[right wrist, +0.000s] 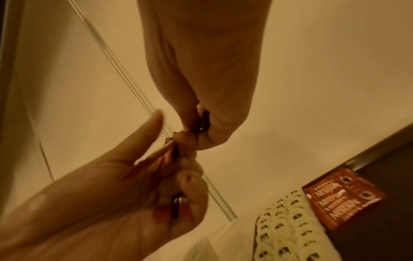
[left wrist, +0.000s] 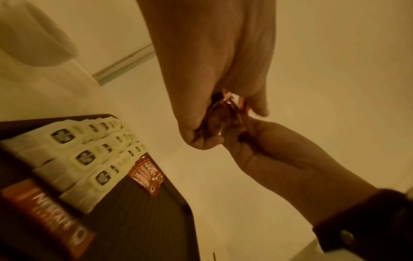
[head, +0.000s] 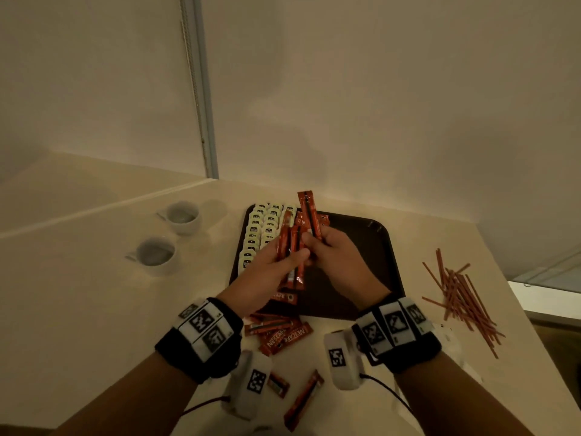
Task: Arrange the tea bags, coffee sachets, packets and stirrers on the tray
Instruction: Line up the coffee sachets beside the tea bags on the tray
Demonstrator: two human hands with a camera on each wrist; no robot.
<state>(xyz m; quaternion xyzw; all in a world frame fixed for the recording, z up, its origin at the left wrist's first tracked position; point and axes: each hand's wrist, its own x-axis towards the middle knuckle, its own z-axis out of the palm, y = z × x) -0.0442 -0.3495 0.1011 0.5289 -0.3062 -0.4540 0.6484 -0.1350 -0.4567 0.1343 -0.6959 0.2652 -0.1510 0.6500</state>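
Just above the dark tray at the centre of the head view, both hands meet over a bundle of red coffee sachets. The left hand grips the bundle, thumb closed across the sticks, whose lower ends hang below the palm. The right hand pinches a single sachet that stands nearly upright, its top reaching above the tray's far edge. The two hands touch at the fingertips.

On the tray's left side, cream tea bags lie in overlapping rows running from the far edge toward the lower left of the tray. Beside them, near the tray's far edge, a few red sachets lie flat, seen at the lower right of the right wrist view.

Below the hands, loose sachets are scattered on the pale counter just off the tray's near edge, between the two wrists. At the right of the frame, well apart from the tray, a heap of thin red stirrers lies on the counter. Two white cups stand at the left.
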